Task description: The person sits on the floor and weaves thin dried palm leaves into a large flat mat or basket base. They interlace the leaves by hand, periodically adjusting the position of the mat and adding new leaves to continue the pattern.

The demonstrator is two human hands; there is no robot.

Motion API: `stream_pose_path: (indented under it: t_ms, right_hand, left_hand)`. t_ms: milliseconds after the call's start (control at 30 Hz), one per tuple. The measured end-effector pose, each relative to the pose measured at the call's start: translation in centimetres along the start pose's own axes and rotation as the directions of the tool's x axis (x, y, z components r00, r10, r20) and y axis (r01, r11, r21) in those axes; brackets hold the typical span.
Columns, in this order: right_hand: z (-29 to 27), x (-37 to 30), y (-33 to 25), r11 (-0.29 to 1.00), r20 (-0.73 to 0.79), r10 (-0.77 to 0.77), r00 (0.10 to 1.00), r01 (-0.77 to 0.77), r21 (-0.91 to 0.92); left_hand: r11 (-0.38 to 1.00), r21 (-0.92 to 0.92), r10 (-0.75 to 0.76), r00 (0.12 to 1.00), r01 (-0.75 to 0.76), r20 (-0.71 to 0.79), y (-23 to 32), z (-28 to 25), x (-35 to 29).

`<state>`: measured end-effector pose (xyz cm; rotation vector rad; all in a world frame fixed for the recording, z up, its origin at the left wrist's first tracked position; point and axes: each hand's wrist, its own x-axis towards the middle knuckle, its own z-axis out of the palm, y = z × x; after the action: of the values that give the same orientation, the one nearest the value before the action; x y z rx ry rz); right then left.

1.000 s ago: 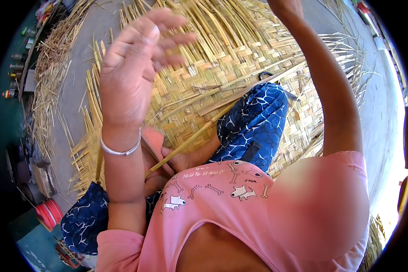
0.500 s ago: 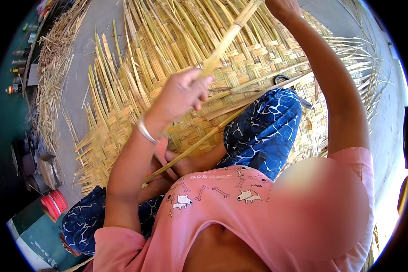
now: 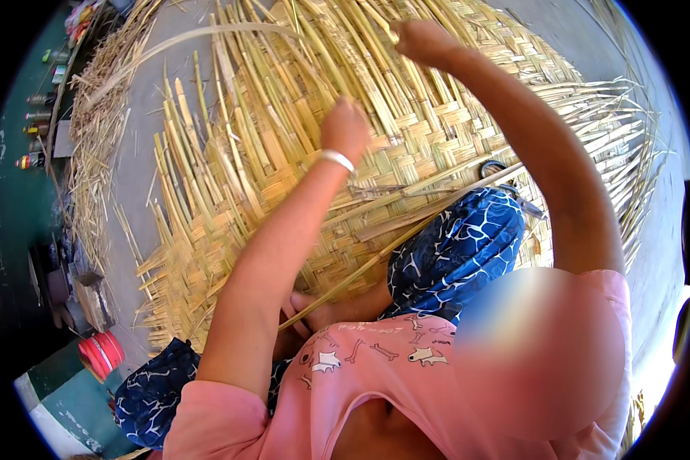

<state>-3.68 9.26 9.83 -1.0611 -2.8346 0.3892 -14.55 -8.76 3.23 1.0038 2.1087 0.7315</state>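
Over a partly woven reed mat (image 3: 429, 138), both my arms reach forward. My left hand (image 3: 345, 129), with a white bangle (image 3: 336, 159) at the wrist, is closed among the loose upright reed strips (image 3: 272, 100); its fingers face away, so what it grips is hidden. Farther forward and to the right, my right hand (image 3: 425, 42) is closed around the end of a flat reed strip (image 3: 377, 21). A pale, motion-smeared strip (image 3: 207, 32) arches above the mat at the far left. One more long strip (image 3: 360, 272) slants across my lap and foot.
A dark-handled metal cutting tool (image 3: 506, 180) lies beside my right knee (image 3: 460, 245). Dry reed scraps (image 3: 96, 169) are heaped along the left. A red-pink roll (image 3: 101, 355) sits at lower left, with bottles (image 3: 34, 130) by the green wall. Loose strip ends (image 3: 629, 130) fan out at right.
My left hand has moved forward and right, and the right hand left and slightly nearer. The strip slanting up from my left hand is gone from there; an arched strip now shows at far left.
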Motion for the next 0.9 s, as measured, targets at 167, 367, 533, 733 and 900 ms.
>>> stream_pose_path:
  t_ms: [167, 367, 533, 733, 900]
  right_hand:
    - [6.6, -1.6, 4.4, 0.983, 0.214, 0.135, 0.967, -0.157, 0.091]
    - [6.5, 0.0, 3.1, 0.961, 0.262, 0.270, 0.927, -0.276, -0.014]
    - [8.3, 0.3, 6.0, 0.790, 0.295, 0.381, 0.876, -0.474, 0.388]
    - [7.8, -0.9, 7.9, 0.690, 0.321, 0.202, 0.925, -0.367, 0.624]
    - [8.7, -1.5, 8.5, 0.928, -0.027, 0.152, 0.988, -0.133, 0.347]
  left_hand:
    - [0.978, 0.008, -0.206, 0.970, 0.207, 0.127, 2.2, -2.0, 6.5]
    - [0.951, -0.051, -0.293, 0.941, 0.305, 0.167, 2.7, -2.9, 8.7]
    - [0.963, -0.168, -0.195, 0.974, 0.213, 0.117, 0.5, -1.6, 9.7]
    - [0.868, -0.436, -0.186, 0.970, 0.237, 0.157, 0.2, -1.0, 9.2]
    - [0.710, -0.626, -0.215, 0.946, 0.322, 0.243, 0.8, -1.0, 7.7]
